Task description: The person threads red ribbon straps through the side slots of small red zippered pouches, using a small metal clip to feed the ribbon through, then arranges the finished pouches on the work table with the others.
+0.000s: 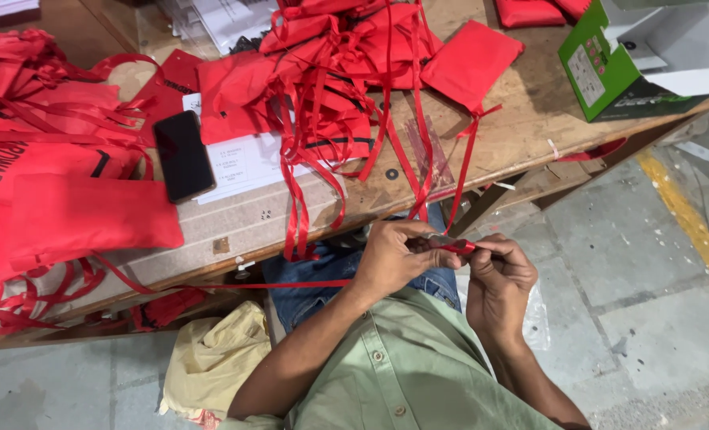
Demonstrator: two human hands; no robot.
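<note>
Below the worktop [522,135] edge, over the lap, a red ribbon [460,246] end sat pinched between both hands: left hand [394,259] closed on it, right hand [498,279] gripping too. Ribbon looked light, limp, slippery; best held near its tip. Red pouches [470,60], phone [183,155] lay above.

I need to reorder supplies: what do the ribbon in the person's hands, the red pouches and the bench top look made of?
Red ribbon: smooth, slightly glossy, probably satin or plastic tape; it catches light and curls. Red pouches: matte, soft cloth, perhaps non-woven; they crease without shine. Bench top: bare, worn wood, with visible grain and stains.
</note>
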